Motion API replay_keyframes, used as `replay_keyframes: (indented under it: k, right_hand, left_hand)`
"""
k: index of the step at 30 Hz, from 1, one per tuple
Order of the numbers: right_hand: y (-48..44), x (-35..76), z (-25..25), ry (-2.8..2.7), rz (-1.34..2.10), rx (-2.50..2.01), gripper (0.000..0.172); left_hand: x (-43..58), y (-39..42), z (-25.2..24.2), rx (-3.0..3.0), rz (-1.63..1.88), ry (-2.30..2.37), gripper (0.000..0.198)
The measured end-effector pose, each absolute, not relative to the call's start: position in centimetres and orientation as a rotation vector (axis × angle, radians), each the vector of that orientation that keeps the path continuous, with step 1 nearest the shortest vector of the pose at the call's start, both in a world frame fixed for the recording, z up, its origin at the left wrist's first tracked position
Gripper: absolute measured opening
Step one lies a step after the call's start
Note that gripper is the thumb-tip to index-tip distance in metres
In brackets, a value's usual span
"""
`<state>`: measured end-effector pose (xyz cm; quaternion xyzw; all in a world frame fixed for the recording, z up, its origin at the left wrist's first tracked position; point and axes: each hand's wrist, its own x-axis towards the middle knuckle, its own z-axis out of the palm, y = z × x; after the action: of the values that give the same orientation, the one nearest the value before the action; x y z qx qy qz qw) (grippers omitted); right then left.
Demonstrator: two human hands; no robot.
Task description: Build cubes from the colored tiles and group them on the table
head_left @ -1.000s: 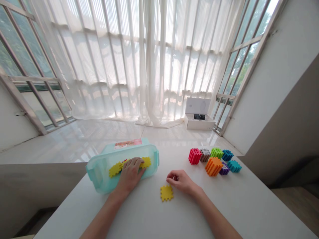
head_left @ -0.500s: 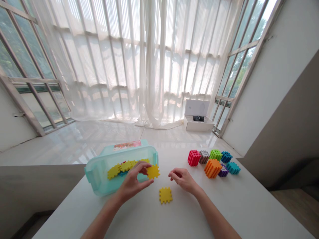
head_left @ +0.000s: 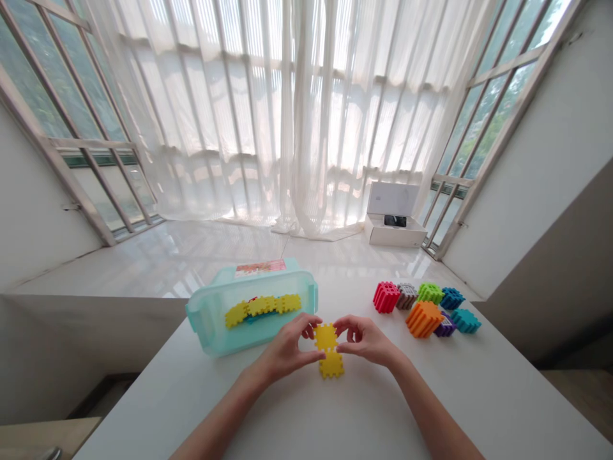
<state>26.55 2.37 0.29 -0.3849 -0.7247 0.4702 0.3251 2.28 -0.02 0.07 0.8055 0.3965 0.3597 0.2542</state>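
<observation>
A yellow square piece with notched edges point(head_left: 325, 337) is held between my two hands, just beyond a second yellow piece point(head_left: 332, 365) on the white table. My left hand point(head_left: 292, 345) pinches its left side with thumb and fingers. At its right side, my right hand point(head_left: 364, 340) grips the edge with bent fingers. The two pieces look edge to edge; whether they interlock I cannot tell. Left of them, a translucent teal bin point(head_left: 211, 338) holds several more yellow pieces point(head_left: 263, 306).
Several notched blocks stand at the right, among them a red one point(head_left: 385, 297) and an orange one point(head_left: 424, 319). An open white box point(head_left: 395, 237) with a dark device sits on the ledge by the curtain point(head_left: 306, 128).
My left hand has moved right from the bin's edge with the yellow piece, bringing it to the piece on the table. My right hand has closed on its other side. The view has shifted slightly.
</observation>
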Motion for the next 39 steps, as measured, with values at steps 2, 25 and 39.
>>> replay_keyframes:
  k: [2,25,39]
  right_hand:
    - [2.3,26.5,0.3,-1.916,1.184,-1.022,0.036]
    - [0.4,27.2,0.9,-2.288,1.126,-1.279,0.026]
    - [-0.3,26.8,1.8,-2.473,0.896,-1.395,0.021]
  left_hand:
    - [2.3,0.0,0.1,2.173,0.984,1.084,0.050]
    - [2.2,-0.8,0.8,2.201,0.618,1.017,0.030]
    - [2.3,-0.6,0.0,2.325,0.568,0.979,0.022]
